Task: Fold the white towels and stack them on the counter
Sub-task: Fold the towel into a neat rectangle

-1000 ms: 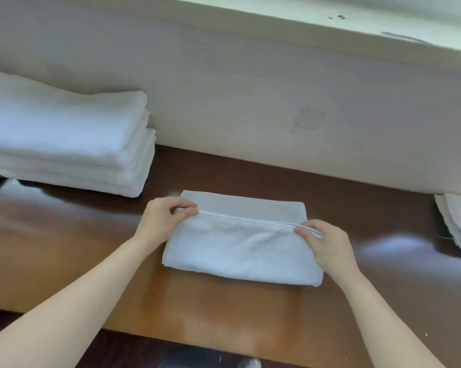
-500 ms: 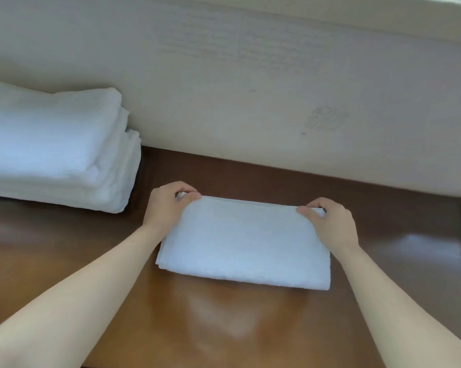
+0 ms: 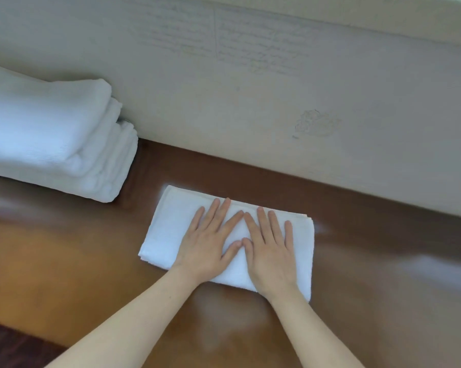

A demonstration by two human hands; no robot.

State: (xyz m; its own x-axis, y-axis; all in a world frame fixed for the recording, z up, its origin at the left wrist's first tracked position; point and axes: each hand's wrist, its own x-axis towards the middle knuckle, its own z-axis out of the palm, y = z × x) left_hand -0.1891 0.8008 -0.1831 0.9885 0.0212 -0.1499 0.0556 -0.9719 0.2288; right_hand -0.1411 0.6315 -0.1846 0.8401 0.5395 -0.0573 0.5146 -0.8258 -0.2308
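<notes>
Head view: left hand (image 3: 206,247) and right hand (image 3: 270,251) press flat, fingers spread, on the centre towel (image 3: 168,229); stack (image 3: 51,139) upper left on the table (image 3: 64,274).

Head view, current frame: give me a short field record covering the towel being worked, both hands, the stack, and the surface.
towel in work: folded towel, flat on the counter, apart from the stack
left hand: left hand, palm down, fingers spread, flat on the towel
right hand: right hand, palm down, flat on the towel beside the left
grip: neither of the hands grasps anything
stack: towel stack, far left against the wall, several folded towels
surface: brown glossy counter
backdrop: pale wall
task stage: folded, not yet stacked
</notes>
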